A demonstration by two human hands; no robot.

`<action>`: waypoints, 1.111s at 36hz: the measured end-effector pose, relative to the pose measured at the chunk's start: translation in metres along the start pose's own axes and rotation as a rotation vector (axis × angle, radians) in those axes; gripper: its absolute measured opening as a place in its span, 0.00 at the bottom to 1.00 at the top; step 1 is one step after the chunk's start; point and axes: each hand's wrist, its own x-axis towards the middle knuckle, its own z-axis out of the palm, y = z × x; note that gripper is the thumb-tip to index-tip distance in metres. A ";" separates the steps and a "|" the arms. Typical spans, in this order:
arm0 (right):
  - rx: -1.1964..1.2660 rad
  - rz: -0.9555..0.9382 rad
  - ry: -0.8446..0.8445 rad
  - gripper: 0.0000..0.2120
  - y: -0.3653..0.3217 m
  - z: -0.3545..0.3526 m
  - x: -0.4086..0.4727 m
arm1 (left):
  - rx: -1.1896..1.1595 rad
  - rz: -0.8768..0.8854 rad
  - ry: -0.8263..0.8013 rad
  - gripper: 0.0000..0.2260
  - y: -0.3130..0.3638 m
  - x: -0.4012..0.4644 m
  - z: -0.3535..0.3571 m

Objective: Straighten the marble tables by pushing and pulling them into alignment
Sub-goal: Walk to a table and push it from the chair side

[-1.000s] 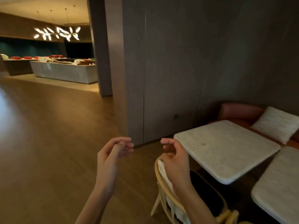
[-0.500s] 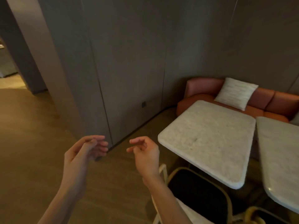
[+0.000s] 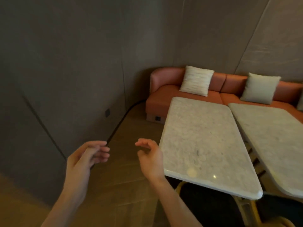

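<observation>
Two pale marble tables stand side by side in front of an orange sofa. The nearer marble table (image 3: 205, 143) fills the middle right, and the second marble table (image 3: 275, 138) runs off the right edge, with a narrow gap between them. My right hand (image 3: 150, 158) hovers just left of the near table's left edge, fingers loosely curled, holding nothing. My left hand (image 3: 83, 158) is further left over the floor, also empty with fingers apart. Neither hand touches a table.
An orange sofa (image 3: 165, 94) with two pale cushions (image 3: 196, 80) lines the back wall. A dark-seated chair with a yellow frame (image 3: 211, 208) is tucked under the near table's front edge. Grey wall panels (image 3: 65, 63) close in on the left, with wooden floor (image 3: 124, 185) between.
The view has swung right and down, bringing both tables and the sofa fully into sight. My hands stay raised and empty, now close to the near table's left edge.
</observation>
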 end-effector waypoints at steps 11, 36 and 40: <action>0.158 0.177 0.502 0.08 -0.011 0.061 0.100 | 0.051 -0.110 -0.487 0.11 -0.039 0.194 0.019; 0.200 0.402 1.371 0.09 0.074 0.073 0.313 | 0.355 -0.118 -1.158 0.11 -0.160 0.486 0.177; 0.197 0.512 1.517 0.10 0.099 0.063 0.311 | 0.388 -0.126 -1.336 0.11 -0.185 0.480 0.229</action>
